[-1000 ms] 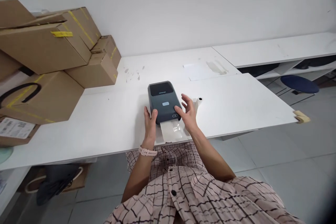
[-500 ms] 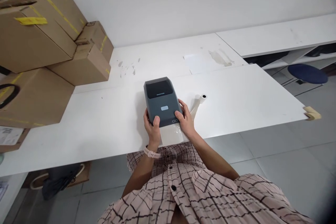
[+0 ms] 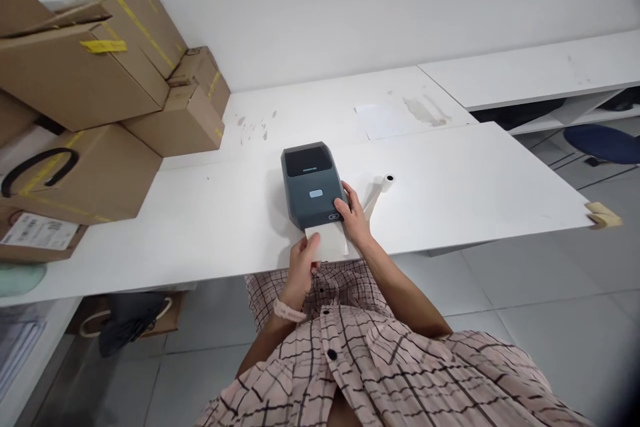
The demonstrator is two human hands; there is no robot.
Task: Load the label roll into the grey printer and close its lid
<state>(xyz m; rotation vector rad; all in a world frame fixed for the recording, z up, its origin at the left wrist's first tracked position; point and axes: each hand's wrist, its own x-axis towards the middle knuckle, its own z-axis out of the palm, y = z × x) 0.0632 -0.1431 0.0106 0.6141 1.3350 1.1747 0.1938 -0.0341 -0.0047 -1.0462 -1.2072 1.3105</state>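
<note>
Head view: your printer (image 3: 311, 185) runs lengthwise away, far end slightly left; left hand (image 3: 301, 265) pinches paper (image 3: 331, 241), right hand (image 3: 355, 219) clasps printer's side.

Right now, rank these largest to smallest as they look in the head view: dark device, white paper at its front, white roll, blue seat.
1. Dark device
2. Blue seat, cut off by the frame
3. White paper, partly hidden by the left hand
4. White roll
</note>
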